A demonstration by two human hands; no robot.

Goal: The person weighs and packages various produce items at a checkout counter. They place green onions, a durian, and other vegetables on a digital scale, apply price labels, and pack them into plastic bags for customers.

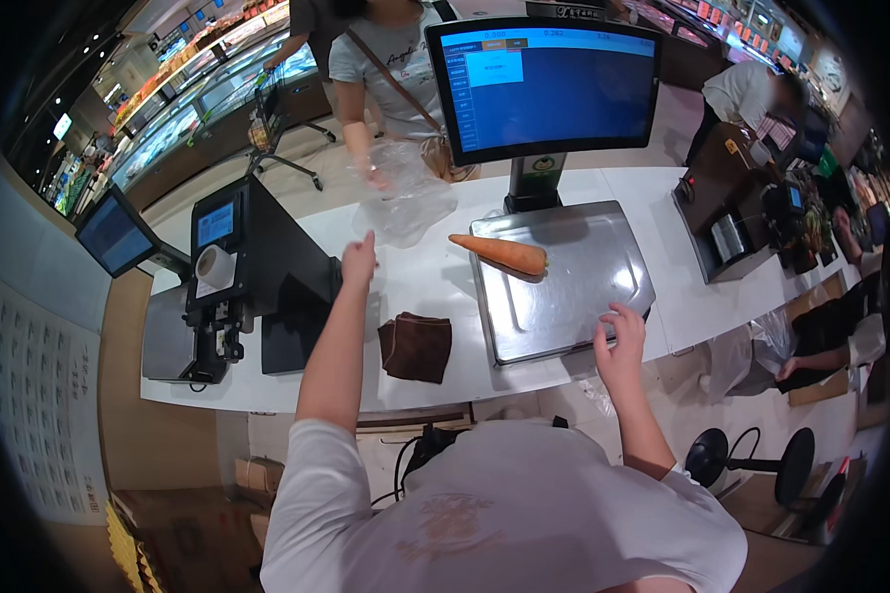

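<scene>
A single carrot (503, 253) lies on the steel platform of a weighing scale (564, 285), its thin tip reaching past the left edge. My right hand (621, 337) hovers at the platform's near right corner, fingers apart and holding nothing. My left hand (360, 259) is stretched over the counter, one finger extended and the others curled, with nothing visible in it. Just beyond it is a clear plastic bag (408, 204), partly on the counter, at the hand of a person (389, 67) across from me. A folded brown cloth (415, 347) rests between my arms.
The scale's display screen (549, 93) rises behind the platform. A black label printer (256, 244) with a paper roll stands left on the white counter (430, 278), beside a second scale (169, 333). Right are another machine (727, 200) and a co-worker's arm (819, 363).
</scene>
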